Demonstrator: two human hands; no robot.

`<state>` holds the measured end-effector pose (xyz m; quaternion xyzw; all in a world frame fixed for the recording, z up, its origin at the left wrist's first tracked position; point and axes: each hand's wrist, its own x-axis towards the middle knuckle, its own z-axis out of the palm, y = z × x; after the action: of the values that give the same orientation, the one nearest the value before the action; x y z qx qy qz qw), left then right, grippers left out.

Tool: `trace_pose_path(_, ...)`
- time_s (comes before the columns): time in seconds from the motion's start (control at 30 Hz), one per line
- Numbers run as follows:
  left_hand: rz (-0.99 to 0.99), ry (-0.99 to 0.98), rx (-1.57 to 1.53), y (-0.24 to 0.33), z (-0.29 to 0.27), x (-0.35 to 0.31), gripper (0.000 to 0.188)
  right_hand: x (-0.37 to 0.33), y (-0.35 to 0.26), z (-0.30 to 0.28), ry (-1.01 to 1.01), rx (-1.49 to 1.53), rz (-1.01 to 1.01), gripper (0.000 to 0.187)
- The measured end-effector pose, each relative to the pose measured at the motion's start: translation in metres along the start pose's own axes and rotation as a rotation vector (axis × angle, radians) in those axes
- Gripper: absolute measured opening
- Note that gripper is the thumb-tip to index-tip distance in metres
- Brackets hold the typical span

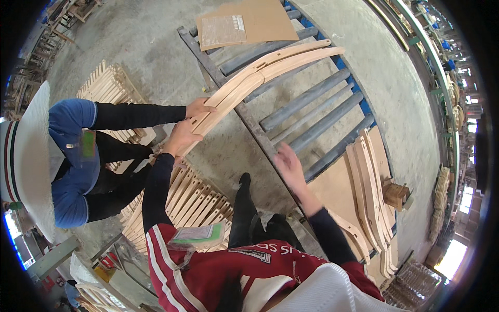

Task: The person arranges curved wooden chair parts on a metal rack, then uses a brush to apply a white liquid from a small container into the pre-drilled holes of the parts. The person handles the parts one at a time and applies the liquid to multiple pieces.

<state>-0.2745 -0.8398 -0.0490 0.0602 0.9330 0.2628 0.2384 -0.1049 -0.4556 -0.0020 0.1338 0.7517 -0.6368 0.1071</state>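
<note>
**Left hand on a pair of long curved boards, right hand free at the roller table's edge**

Widest of all, the concrete floor (pixel 221 151) shows as a gap between the left hand (pixel 182 136) and the right hand (pixel 290 169), and runs on past the table's far side. The roller table (pixel 253 124) slants away through that gap; its near edge passes under the right hand, and whether they touch is unclear.

A co-worker (pixel 78 156) faces in from the left of the left hand. The curved boards (pixel 234 99), two side by side, run from the left hand across the near edge and over the rollers, their tips close to the far edge. The left hand grasps their near end; the co-worker's hand (pixel 199 108) is on them just beyond. The right hand is blurred, fingers loosely apart, and nothing shows in its grasp.

A pile of slats (pixel 189 200) sits below the left hand, and more curved pieces (pixel 366 192) lie to the right of the right hand. Cardboard (pixel 270 21) covers rollers well beyond both hands.

On it is a clear pouch (pixel 223 31), contents too small to tell. Nearer the body than the left hand, a badge holder (pixel 200 234) contains a pale card with green.
</note>
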Motion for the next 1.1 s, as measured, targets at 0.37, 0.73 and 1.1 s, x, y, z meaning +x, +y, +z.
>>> trace_pose_path(0.37,0.063,-0.027,-0.116,0.079,0.044,-0.028,0.072,0.226,0.015,0.077,0.265,0.610,0.345,0.078)
trace_pose_path(0.73,-0.086,0.064,-0.202,0.169,0.109,-0.186,0.065,0.187,0.022,-0.012,0.193,0.914,0.179,0.065)
trace_pose_path(1.1,-0.097,0.156,-0.154,0.133,0.119,-0.288,0.072,0.060,0.009,0.011,-0.082,1.224,0.271,0.084)
